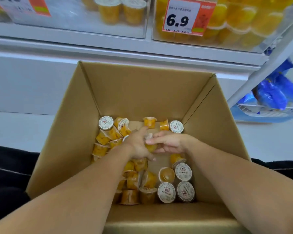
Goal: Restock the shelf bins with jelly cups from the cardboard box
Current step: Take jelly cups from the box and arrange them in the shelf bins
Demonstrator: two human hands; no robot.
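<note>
Cardboard box (139,92): open, around both hands | shelf bins (227,31): above, beyond hands | left hand (137,146), right hand (167,142): fingers curled together on one jelly cup (150,146) | loose jelly cups (166,191): surrounding hands on box floor

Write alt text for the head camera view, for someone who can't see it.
Both hands, left hand and right hand, reach into an open cardboard box, together holding a jelly cup above scattered cups. Above, clear shelf bins hold yellow cups behind a 6.9 price tag.
</note>
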